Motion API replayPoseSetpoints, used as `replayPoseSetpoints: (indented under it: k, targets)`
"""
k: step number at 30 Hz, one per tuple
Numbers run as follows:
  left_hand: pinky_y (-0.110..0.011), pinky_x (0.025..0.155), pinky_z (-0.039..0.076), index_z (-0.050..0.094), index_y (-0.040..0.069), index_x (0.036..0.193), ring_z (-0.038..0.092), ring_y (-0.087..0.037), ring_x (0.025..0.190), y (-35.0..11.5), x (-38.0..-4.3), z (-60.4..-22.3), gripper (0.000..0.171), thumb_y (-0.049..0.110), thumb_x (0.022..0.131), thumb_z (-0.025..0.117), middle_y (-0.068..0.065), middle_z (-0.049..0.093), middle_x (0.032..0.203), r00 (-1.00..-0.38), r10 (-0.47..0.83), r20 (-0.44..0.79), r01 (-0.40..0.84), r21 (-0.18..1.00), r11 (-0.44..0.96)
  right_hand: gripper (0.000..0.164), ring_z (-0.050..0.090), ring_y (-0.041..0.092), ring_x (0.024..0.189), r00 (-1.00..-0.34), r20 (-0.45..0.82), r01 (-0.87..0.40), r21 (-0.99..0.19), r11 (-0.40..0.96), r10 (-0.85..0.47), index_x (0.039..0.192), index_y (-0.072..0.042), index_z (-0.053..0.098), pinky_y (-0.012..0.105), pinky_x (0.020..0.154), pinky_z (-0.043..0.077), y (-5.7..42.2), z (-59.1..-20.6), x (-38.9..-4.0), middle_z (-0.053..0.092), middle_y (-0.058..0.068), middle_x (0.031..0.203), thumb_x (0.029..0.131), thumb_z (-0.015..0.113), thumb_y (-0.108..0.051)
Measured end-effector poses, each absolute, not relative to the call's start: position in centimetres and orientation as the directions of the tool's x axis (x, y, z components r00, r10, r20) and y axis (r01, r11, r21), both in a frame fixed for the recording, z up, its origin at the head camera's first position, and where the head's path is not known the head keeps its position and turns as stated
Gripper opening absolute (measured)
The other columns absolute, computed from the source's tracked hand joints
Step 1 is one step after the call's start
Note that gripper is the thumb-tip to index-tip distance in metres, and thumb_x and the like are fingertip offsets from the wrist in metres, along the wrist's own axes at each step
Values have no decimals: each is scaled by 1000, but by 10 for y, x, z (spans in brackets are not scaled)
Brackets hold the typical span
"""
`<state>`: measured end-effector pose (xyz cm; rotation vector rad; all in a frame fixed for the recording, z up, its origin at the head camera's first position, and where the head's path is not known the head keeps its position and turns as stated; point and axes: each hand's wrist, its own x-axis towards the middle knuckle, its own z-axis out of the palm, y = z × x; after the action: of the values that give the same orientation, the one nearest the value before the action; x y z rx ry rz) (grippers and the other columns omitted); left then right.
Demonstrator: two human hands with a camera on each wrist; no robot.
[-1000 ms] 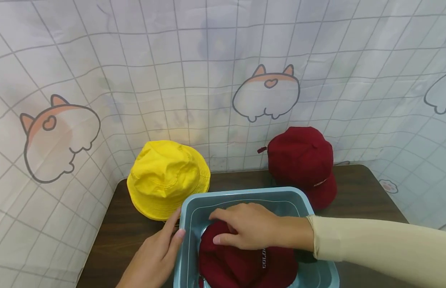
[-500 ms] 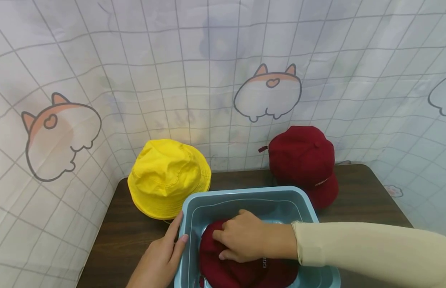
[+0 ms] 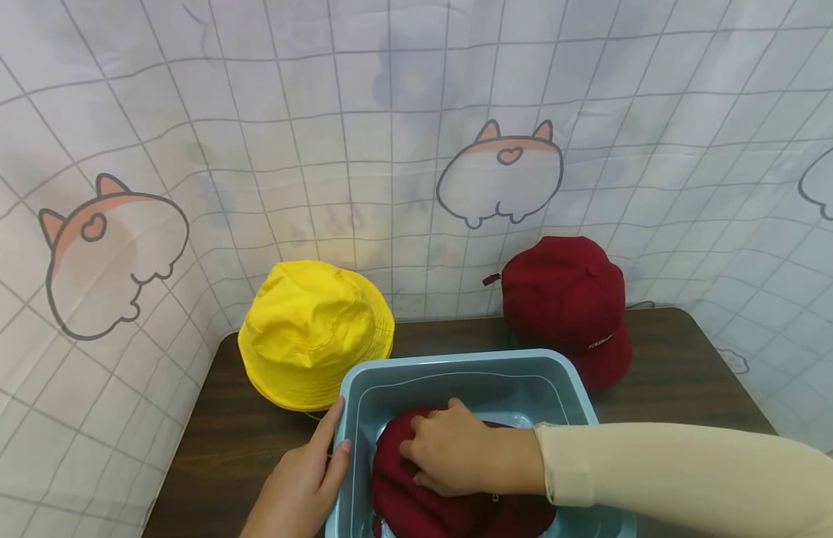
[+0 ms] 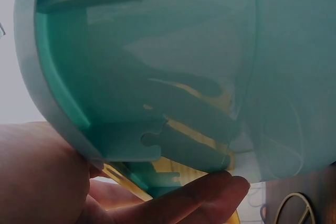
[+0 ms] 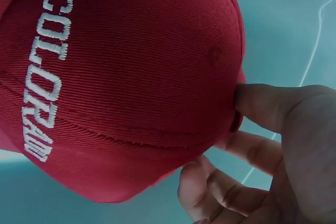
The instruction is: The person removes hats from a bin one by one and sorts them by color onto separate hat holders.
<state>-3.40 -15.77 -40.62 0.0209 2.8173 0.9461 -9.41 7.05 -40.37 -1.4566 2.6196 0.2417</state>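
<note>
A dark red baseball cap [image 3: 416,508] with white lettering lies in a light blue plastic basin [image 3: 456,359]. My right hand [image 3: 453,452] reaches into the basin and pinches the cap at its edge. In the right wrist view, the thumb [image 5: 257,103] presses on the cap [image 5: 131,77] and the other fingers curl behind and below its edge. My left hand [image 3: 302,478] rests against the left side of the basin. Its fingers [image 4: 178,198] lie fairly straight along the outer wall of the basin [image 4: 184,51] in the left wrist view.
A yellow bucket hat [image 3: 315,329] sits on the dark wooden table [image 3: 221,448] behind the basin at the left. Another red cap [image 3: 564,299] stands at the back right, close to the basin's corner. A white gridded curtain [image 3: 389,112] borders the table.
My right hand has moved lower into the basin, and its fingers have closed on the cap. The left hand stays at the basin's side; the other hats have not moved.
</note>
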Motion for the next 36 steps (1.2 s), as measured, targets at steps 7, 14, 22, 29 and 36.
replayPoseSetpoints:
  k: [7,14,22,29,36]
  targets:
    - [-45,76,59,37,24,159,65,-7,71,-158,-34,-408,59,33,105,58,-5,77,99,-987,62,-151,-40,590,807,31,66,12,82,-516,-180,-856,124,501,-837,117,-36,73,37,65,52,67,-406,-92,72,-5,90,88,76,-47]
    - [-44,75,61,35,25,160,67,-7,70,-158,-36,-407,59,33,105,57,-8,76,102,-979,62,-193,-69,606,793,29,63,9,78,-516,-151,-856,124,502,-843,111,-32,74,31,63,47,71,-396,-90,72,-10,86,84,79,-43]
    - [-47,76,60,35,22,160,68,-10,71,-157,-36,-406,60,33,105,57,-10,76,103,-980,57,-193,-68,584,809,27,60,10,81,-557,-108,-830,73,552,-823,109,-27,75,30,66,44,90,-382,-92,74,-10,93,84,79,-36]
    - [-44,73,59,34,21,160,64,-7,67,-157,-37,-407,60,32,106,56,-3,74,89,-978,65,-197,-61,573,817,18,60,10,79,-617,-37,-786,-27,618,-786,108,-25,75,28,63,43,115,-355,-97,74,-8,90,91,75,-30]
    - [-34,60,50,32,19,161,52,-8,56,-158,-36,-408,61,27,106,56,5,53,62,-984,85,-159,-21,568,823,15,58,5,74,-664,122,-746,-165,645,-738,104,-23,76,24,63,44,142,-314,-100,71,-11,85,90,77,-22]
